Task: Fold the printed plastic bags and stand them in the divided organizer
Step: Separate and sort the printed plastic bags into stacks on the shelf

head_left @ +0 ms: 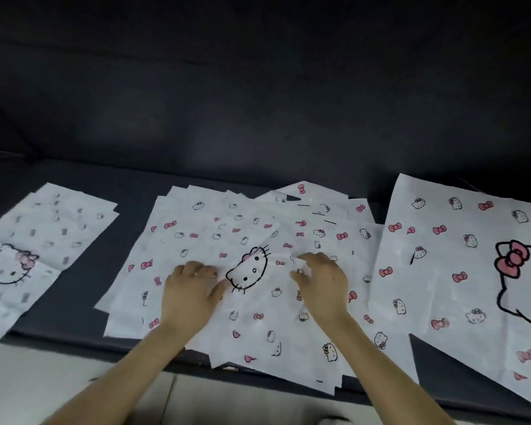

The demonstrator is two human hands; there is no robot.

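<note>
Squarely over the middle stack, both hands came down on the top printed bag [258, 329].
Palms down, forearms reaching in from below, they flanked the big cat face [249, 268] — the left hand [193, 286] had bent fingers with the tips on the plastic and the thumb out, its grip impossible to tell; the right hand [322, 286] pinched a small crumple of the same bag. The stack lay flat on a dark surface [74, 286], between a left bag [28, 228] and a larger right bag [442, 256].
</note>
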